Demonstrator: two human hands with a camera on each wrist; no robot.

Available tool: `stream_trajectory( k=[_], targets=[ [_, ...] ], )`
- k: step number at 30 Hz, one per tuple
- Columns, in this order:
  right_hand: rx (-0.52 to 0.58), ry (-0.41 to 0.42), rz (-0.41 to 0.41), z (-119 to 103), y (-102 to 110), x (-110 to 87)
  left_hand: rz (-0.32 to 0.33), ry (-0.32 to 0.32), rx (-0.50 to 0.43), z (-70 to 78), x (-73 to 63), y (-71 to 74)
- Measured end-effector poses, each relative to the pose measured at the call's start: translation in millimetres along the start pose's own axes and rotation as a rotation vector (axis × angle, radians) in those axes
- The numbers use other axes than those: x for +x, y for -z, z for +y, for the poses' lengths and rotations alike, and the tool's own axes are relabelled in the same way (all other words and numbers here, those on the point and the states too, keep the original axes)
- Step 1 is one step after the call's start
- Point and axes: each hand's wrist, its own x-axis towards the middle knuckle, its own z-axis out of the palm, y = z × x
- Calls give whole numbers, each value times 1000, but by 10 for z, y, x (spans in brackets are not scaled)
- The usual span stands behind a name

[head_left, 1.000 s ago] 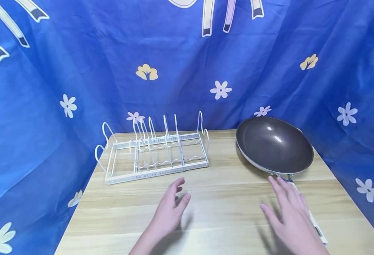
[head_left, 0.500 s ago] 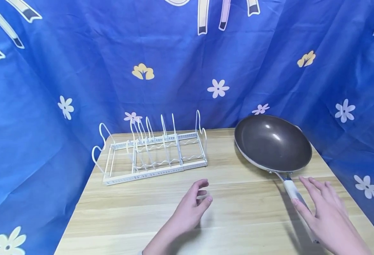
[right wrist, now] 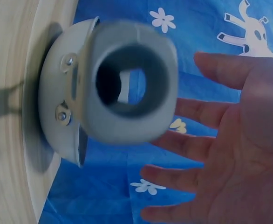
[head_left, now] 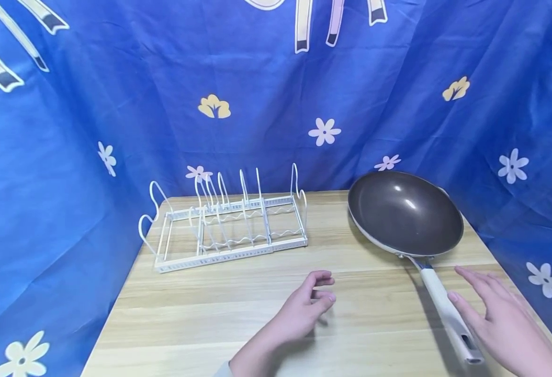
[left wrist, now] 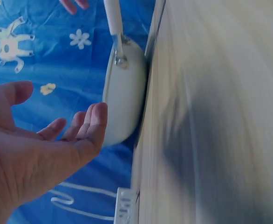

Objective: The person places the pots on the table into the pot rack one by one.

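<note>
A dark-lined frying pan [head_left: 405,214] with a pale outer wall sits at the table's right rear. Its white handle [head_left: 450,314] slants toward the front right, raised over the table. Just right of that handle is my right hand [head_left: 504,324], fingers spread, holding nothing. In the right wrist view the handle's hollow end [right wrist: 132,135] looms close before the spread fingers [right wrist: 178,144]. My left hand [head_left: 301,309] hovers over the table's front middle, fingers loosely bent around air. From the left wrist view, the pan's outer wall [left wrist: 127,93] shows beyond the left fingers.
A white wire pan rack [head_left: 231,255] with several upright dividers stands at the table's left rear. Behind and beside the wooden table [head_left: 186,319] hangs a blue patterned cloth [head_left: 266,104].
Both hands have moved to the right. My right hand has passed from over the pan handle to its right side, uncovering it. Pan and rack stay in place.
</note>
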Motion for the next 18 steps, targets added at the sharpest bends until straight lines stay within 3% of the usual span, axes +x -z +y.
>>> stream_trajectory(
  k=[6,12,18],
  targets=[
    [74,-59,-184,123,7,100,-54,20,-36,5,56,-165],
    [228,-56,-221,324,-110,156,-88,46,-130,-20,136,-435],
    [466,-41,-193,498,-288,206,-195,108,-218,-100,193,-726]
  ],
)
